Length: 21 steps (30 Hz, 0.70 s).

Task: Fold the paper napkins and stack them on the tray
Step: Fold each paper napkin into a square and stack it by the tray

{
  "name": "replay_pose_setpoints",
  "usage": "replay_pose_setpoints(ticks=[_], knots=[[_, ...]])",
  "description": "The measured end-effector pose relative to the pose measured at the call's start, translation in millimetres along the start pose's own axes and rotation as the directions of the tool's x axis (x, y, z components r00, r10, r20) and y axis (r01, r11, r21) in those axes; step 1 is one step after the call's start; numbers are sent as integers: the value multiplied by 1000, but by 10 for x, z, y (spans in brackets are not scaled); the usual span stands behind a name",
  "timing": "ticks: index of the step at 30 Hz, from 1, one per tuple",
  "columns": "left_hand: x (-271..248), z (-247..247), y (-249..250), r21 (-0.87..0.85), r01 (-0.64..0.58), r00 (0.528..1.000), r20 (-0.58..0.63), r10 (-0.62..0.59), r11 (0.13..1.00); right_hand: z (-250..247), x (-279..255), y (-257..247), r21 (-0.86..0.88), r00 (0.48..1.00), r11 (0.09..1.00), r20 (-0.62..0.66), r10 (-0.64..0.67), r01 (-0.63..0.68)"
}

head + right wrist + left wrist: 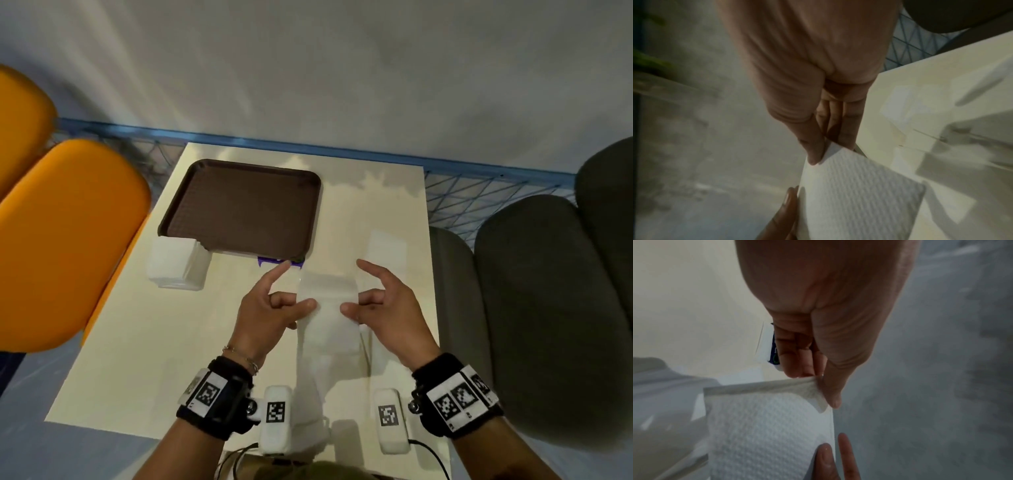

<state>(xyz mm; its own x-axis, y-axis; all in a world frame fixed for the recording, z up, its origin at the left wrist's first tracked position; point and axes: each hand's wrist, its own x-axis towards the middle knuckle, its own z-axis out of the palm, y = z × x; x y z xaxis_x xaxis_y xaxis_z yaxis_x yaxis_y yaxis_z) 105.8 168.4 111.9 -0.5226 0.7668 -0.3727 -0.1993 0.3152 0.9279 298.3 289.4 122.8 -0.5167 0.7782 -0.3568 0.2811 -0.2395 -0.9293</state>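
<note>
A white embossed paper napkin (327, 301) hangs stretched between my two hands above the cream table (137, 342). My left hand (306, 305) pinches its left edge between thumb and curled fingers, the index finger pointing forward. My right hand (347, 308) pinches the right edge the same way. The left wrist view shows the thumb (830, 394) pressing a corner of the napkin (768, 426). In the right wrist view the thumb (813, 151) clamps the napkin (855, 194). The brown tray (239, 205) sits at the back left with nothing on it.
A white block of napkins (178, 263) stands at the tray's near left corner. A flat napkin (387, 246) lies on the table at the right. Orange chairs (68, 240) flank the left, grey chairs (548, 308) the right. Two white tagged devices (275, 421) rest near the front edge.
</note>
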Motion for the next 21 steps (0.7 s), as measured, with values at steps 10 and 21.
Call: replay_pose_setpoints(ticks=[10,21], knots=[[-217,-334,71,516,-288,946,19,325,807,182,-123,-186,-335,981,922,38,-192,193],[-388,-610,187,660,-350,912,80,402,664,275,-124,-349,-563,913,721,215,-346,405]])
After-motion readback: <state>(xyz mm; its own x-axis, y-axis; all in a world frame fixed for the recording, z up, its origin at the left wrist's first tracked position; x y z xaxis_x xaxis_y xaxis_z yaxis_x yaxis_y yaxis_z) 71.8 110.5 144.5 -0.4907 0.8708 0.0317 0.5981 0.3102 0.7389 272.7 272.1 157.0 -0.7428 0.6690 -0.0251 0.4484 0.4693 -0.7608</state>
